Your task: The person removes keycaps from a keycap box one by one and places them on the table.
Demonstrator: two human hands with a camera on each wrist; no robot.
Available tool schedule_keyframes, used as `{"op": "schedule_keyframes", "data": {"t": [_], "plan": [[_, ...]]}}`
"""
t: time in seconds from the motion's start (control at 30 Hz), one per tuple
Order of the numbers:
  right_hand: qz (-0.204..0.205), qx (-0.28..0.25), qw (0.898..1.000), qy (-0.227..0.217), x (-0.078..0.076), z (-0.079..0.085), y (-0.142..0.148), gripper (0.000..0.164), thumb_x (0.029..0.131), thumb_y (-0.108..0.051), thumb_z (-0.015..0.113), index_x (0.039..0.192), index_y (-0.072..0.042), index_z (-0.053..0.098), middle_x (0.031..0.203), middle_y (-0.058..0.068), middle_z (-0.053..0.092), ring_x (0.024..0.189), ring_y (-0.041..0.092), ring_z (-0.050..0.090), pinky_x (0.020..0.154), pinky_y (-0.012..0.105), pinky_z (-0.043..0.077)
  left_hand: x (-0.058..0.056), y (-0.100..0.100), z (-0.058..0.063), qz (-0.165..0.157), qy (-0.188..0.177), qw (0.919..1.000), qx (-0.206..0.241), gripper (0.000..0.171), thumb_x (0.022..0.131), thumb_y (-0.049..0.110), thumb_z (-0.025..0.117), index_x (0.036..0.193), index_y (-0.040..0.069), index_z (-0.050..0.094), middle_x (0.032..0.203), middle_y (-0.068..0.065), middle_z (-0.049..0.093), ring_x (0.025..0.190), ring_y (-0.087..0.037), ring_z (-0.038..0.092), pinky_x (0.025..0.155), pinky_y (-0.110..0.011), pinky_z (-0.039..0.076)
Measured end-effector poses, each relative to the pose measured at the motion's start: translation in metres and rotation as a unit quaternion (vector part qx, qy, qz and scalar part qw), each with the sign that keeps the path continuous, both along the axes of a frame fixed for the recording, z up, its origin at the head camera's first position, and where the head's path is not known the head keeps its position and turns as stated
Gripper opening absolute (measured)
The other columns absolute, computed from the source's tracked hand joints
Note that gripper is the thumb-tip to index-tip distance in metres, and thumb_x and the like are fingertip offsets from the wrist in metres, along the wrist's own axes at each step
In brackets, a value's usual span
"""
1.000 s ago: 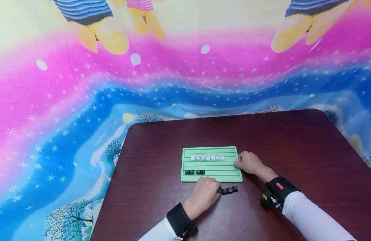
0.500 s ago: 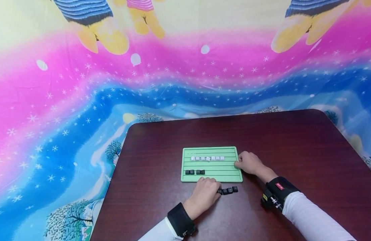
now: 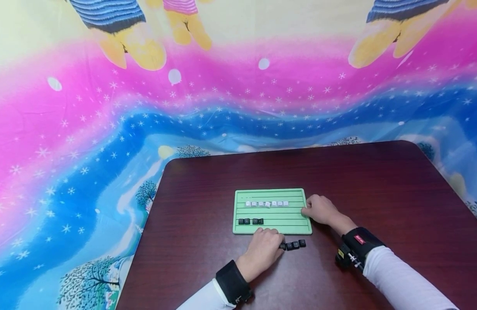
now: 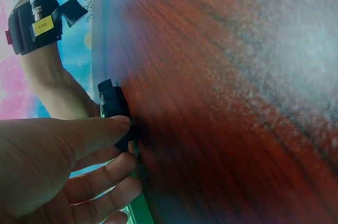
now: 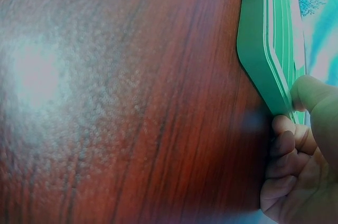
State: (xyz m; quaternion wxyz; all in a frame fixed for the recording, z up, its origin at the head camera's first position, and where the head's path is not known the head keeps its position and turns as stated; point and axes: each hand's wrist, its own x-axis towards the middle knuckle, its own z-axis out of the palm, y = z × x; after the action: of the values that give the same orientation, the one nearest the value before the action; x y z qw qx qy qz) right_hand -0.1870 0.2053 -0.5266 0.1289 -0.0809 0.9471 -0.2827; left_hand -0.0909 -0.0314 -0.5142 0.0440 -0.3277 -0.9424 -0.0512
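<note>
A light green ridged board (image 3: 277, 217) lies on the table, with a row of white keycaps (image 3: 261, 204) and a shorter row of black keycaps (image 3: 247, 221) on it. In front of it, several more black keycaps (image 3: 295, 244) form a slanting line. My left hand (image 3: 261, 247) pinches a black keycap at the left end of that line; in the left wrist view its thumb (image 4: 119, 123) overlaps the dark keycap (image 4: 124, 142). With thumb on top and fingers curled at the side, my right hand (image 3: 321, 209) grips the board's right edge, seen close in the right wrist view.
The dark reddish-brown table (image 3: 397, 193) extends round the board, with its far edge against a printed cloth backdrop (image 3: 238, 86). Black straps with small devices sit on both wrists, the right strap (image 3: 362, 242) close above the table.
</note>
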Motion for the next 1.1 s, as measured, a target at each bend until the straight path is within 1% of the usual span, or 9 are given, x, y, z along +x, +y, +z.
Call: {"op": "schedule_keyframes", "data": {"t": [0.37,0.47,0.67,0.73,0.87,0.97,1.1], "plan": [[-0.001,-0.001,1.000,-0.012,0.000,-0.002,0.001,0.040,0.088,-0.021,0.061,0.056,-0.019,0.036,0.052,-0.008,0.029,0.047,0.010,0.027,0.051,0.025,0.025,0.000,0.000,0.000,0.004,-0.007,0.9999,-0.008,0.018,0.082,0.039,0.082,0.084,0.024,0.072,0.073,0.012,0.063,0.067,-0.005,0.058,0.059,-0.021,0.029],[0.001,0.000,1.000,-0.013,0.000,-0.002,0.001,0.040,0.088,-0.021,0.061,0.056,-0.019,0.036,0.052,-0.008,0.029,0.047,0.010,0.028,0.051,0.025,0.025,0.000,-0.001,0.001,0.002,-0.001,1.0000,-0.004,0.018,0.082,0.039,0.082,0.084,0.024,0.072,0.073,0.012,0.063,0.067,-0.005,0.058,0.059,-0.021,0.029],[0.001,-0.006,1.000,-0.013,-0.001,-0.001,0.000,0.039,0.087,-0.021,0.061,0.056,-0.019,0.037,0.052,-0.008,0.029,0.047,0.010,0.028,0.051,0.025,0.025,-0.003,-0.006,0.005,0.005,0.032,0.9991,0.028,0.019,0.081,0.039,0.083,0.080,0.024,0.071,0.072,0.012,0.065,0.068,-0.005,0.061,0.060,-0.022,0.036],[0.002,-0.005,1.000,-0.012,-0.002,-0.001,0.000,0.040,0.087,-0.021,0.061,0.056,-0.019,0.036,0.052,-0.008,0.028,0.047,0.010,0.028,0.051,0.025,0.025,-0.006,-0.008,0.007,0.007,0.036,0.9985,0.041,0.019,0.081,0.038,0.083,0.080,0.023,0.070,0.072,0.012,0.064,0.067,-0.005,0.060,0.060,-0.021,0.036],[0.002,-0.001,1.000,-0.012,-0.002,-0.002,0.001,0.040,0.087,-0.022,0.061,0.056,-0.019,0.036,0.052,-0.008,0.028,0.047,0.010,0.028,0.051,0.025,0.025,-0.010,-0.010,0.011,0.011,0.038,0.9979,0.052,0.018,0.082,0.036,0.081,0.080,0.022,0.070,0.070,0.011,0.062,0.065,-0.007,0.057,0.059,-0.021,0.033],[0.005,0.001,1.000,-0.007,-0.002,-0.002,0.001,0.040,0.087,-0.021,0.061,0.056,-0.019,0.036,0.052,-0.008,0.029,0.047,0.010,0.028,0.051,0.025,0.025,-0.012,-0.012,0.013,0.014,0.042,0.9973,0.058,0.017,0.083,0.035,0.081,0.084,0.020,0.072,0.072,0.009,0.064,0.068,-0.009,0.060,0.060,-0.022,0.037],[0.002,0.000,1.000,-0.008,-0.001,-0.001,0.000,0.040,0.087,-0.020,0.062,0.056,-0.019,0.036,0.052,-0.008,0.029,0.047,0.010,0.028,0.051,0.024,0.024,-0.014,-0.015,0.016,0.022,0.053,0.9964,0.063,0.019,0.083,0.034,0.081,0.092,0.019,0.076,0.081,0.007,0.071,0.076,-0.012,0.065,0.064,-0.024,0.045]]}}
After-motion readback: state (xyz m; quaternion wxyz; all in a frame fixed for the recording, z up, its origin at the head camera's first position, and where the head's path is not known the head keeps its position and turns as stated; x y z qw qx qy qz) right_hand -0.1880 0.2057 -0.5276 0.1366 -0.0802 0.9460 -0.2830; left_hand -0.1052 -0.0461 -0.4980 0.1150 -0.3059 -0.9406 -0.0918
